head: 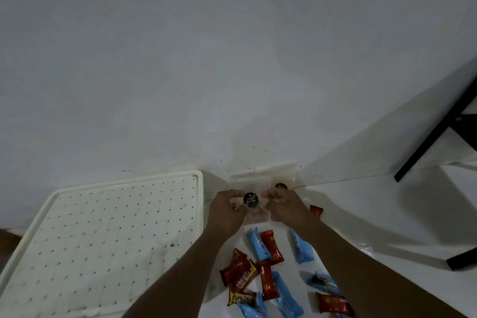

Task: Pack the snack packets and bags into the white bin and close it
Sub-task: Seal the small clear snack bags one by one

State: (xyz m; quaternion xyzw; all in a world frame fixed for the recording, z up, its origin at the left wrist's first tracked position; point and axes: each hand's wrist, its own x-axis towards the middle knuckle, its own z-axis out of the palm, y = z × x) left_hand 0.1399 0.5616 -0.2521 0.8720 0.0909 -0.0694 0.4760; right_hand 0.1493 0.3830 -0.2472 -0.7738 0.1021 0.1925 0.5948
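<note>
My left hand point(227, 210) and my right hand point(286, 206) meet close to the wall, both pinching a small clear bag point(251, 200) with a round black label. A second clear bag point(280, 185) with a black label lies just behind my right hand. Below my hands, several snack packets are scattered on the white floor: a blue packet point(258, 244), a red packet point(272, 246), another blue packet point(302, 248) and a small red packet point(316, 210). A pile of red packets point(238, 268) lies between my forearms. A white perforated plastic panel point(103, 227), perhaps the bin's lid, lies at left.
A pale wall point(232, 59) fills the upper view. Black furniture legs point(438, 131) slant down at the right, with a black foot point(462, 258) on the floor. A scrap of clear plastic point(366, 250) lies right of my right forearm.
</note>
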